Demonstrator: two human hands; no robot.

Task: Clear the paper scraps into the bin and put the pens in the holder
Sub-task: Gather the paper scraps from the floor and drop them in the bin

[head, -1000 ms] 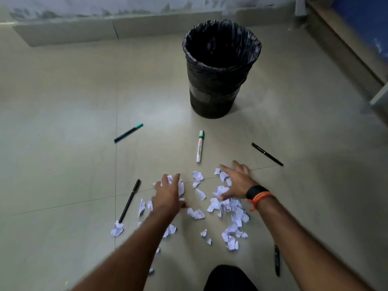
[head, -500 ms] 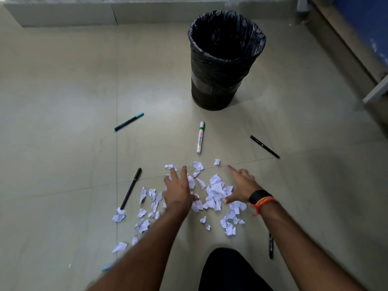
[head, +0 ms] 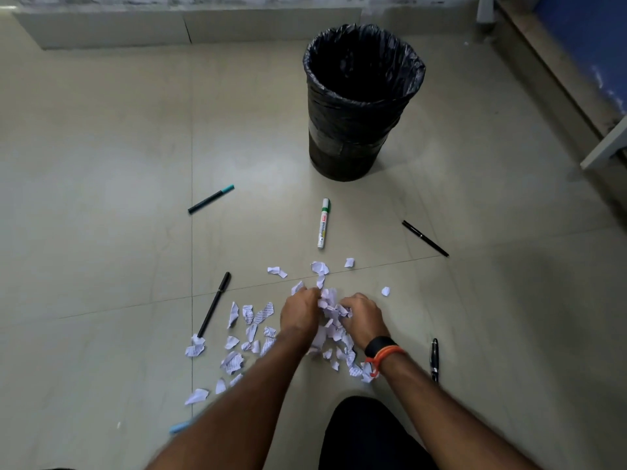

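Observation:
Torn white paper scraps (head: 251, 337) lie scattered on the tiled floor in front of me. My left hand (head: 300, 312) and my right hand (head: 363, 317) press together around a bunch of scraps (head: 330, 307), fingers curled on them. A black-lined bin (head: 363, 106) stands upright farther ahead. Several pens lie around: a white marker with a green cap (head: 324, 223), a teal-capped pen (head: 211, 199), a black pen (head: 214, 304) at the left, a thin black pen (head: 425, 238) at the right, and a black pen (head: 434, 359) by my right wrist. No holder is in view.
A light blue object (head: 181, 427) peeks out by my left forearm. My dark-clothed knee (head: 366, 432) fills the bottom centre. A wall skirting (head: 190, 25) runs along the back. A wooden-edged, blue-topped piece of furniture (head: 559, 79) stands at the right.
Both hands swept inward from spread apart on the floor and closed together on a bunch of scraps. The view shifted slightly as my head moved.

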